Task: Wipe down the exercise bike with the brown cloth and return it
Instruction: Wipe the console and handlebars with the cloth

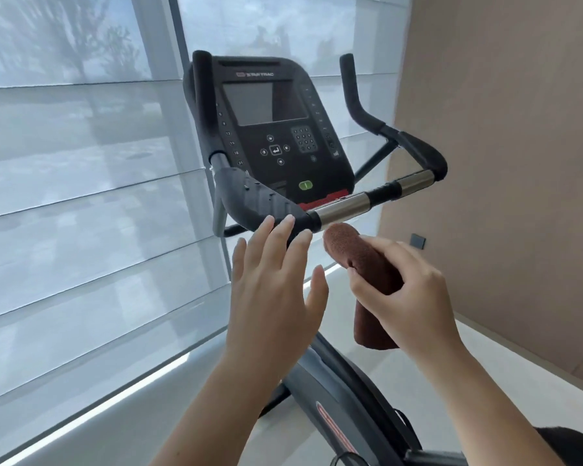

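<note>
The exercise bike's black console stands ahead of me, with its handlebar running across in front, chrome in the middle and black at the grips. My right hand grips the folded brown cloth, whose rounded end sits just below the chrome bar; whether it touches is unclear. My left hand is held flat with fingers spread, its fingertips just below the left black grip, holding nothing.
A large window with pale translucent blinds fills the left. A tan wall stands on the right with a small dark wall plate. The bike's frame slopes down below my arms over a light floor.
</note>
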